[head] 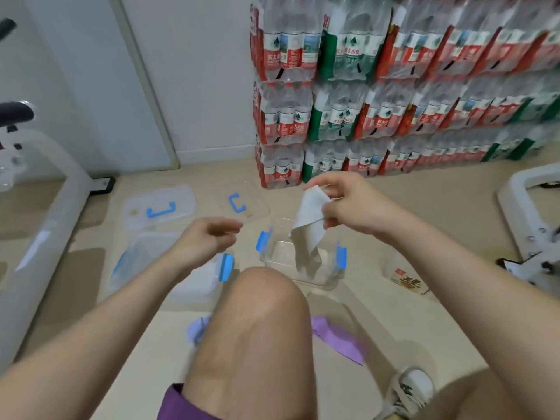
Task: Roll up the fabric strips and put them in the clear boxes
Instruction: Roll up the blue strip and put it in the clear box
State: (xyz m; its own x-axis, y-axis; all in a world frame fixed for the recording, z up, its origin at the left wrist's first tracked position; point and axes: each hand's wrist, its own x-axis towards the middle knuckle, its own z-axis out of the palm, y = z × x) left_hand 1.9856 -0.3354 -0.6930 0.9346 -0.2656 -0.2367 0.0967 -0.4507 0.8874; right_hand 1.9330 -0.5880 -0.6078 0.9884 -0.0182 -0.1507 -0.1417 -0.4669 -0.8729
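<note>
Two clear boxes stand open on the floor in front of the person: the left box (142, 250) and the right box (274, 253), each with blue clips. Their lids (160, 204) lie flat on the floor beyond them.

Grip state: the right hand (348, 204) pinches the top edge of a pale fabric strip (309, 225) between thumb and fingers. The strip hangs unrolled, and its lower end reaches down into the right box. The left hand (206, 237) holds nothing. It hovers above the left box with loosely curled fingers, though motion blur makes its exact pose hard to read.

Step in hand, as judged: rolling of the pale strip is not yet begun, and only one hand has hold of it.

Next move calls for:
1. Bring the left hand across to the strip's free end or top edge.
2. Keep the cloth taut so that the roll forms evenly.
3. Set the finished roll inside a box, not draped over the wall.

One purple strip (336, 338) lies flat on the floor beside the raised knee (263, 298), and awaits the same treatment.
</note>
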